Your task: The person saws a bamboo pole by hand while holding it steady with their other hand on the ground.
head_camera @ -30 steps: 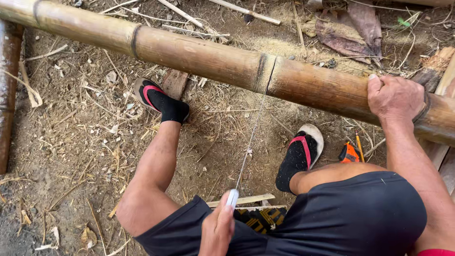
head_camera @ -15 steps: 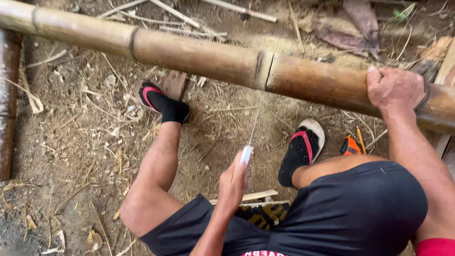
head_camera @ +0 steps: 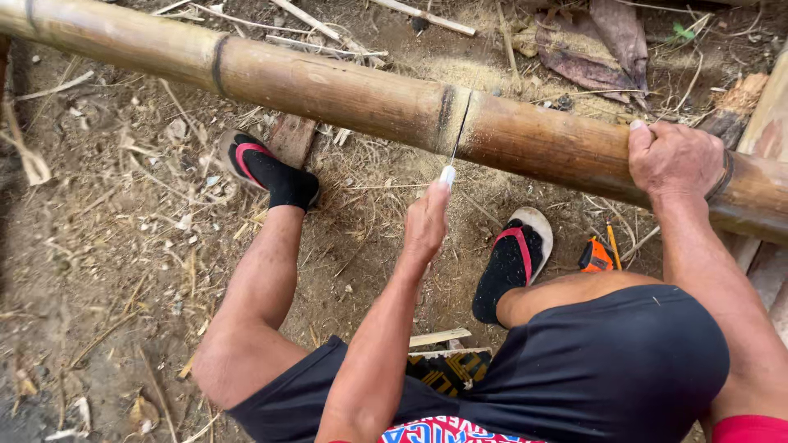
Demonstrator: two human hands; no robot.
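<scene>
1. The long, thick brown bamboo pole [head_camera: 345, 94] runs slantwise across the upper part of the view, from the top left edge down to the right edge, raised above the bare dirt ground [head_camera: 107, 271] scattered with dry straw and twigs. Open ground lies on its near side, left of the person's legs.
2. The person squats close to the pole, black-socked feet in sandals planted on the dirt below it, knees spread, with a gap between them.
3. The right hand [head_camera: 675, 157] lies on top of the pole near the right edge, fingers curled over its far side, thumb on the near side, clasping it.
4. The left hand [head_camera: 427, 220] is closed around the white handle of a thin-bladed saw [head_camera: 460, 131], whose blade stands across the pole just right of a dark node ring.
5. A small orange tool [head_camera: 594, 256] lies on the ground just beside the right foot.
</scene>
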